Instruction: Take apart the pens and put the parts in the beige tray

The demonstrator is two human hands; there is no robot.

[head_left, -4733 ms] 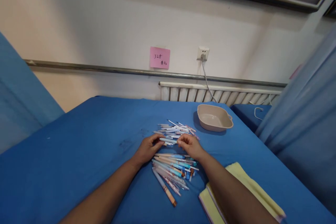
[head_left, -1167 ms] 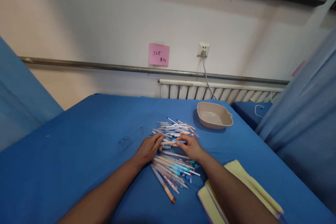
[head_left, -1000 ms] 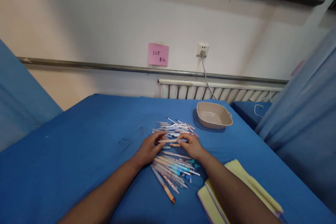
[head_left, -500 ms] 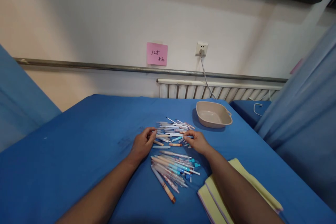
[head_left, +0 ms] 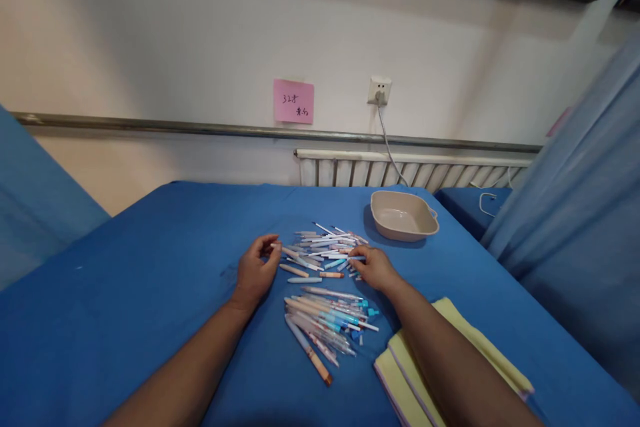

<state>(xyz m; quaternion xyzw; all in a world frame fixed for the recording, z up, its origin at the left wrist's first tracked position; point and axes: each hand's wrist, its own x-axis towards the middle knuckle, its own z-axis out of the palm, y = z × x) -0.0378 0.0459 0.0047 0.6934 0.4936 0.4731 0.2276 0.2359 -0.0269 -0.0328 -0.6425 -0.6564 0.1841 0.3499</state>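
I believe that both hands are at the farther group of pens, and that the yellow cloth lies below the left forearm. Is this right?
Not quite: the head view shows the yellow cloth below the right forearm. The left hand and right hand are indeed at the farther group of pens.

left hand (head_left: pixel 254 272): bare | right hand (head_left: pixel 376 268): bare | forearms (head_left: pixel 183 363): uncovered, widening toward elbows

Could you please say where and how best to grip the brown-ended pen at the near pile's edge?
Probably pinch the pen mid-barrel from the left: it lies slanted, with the pile on its right and cloth on its left.
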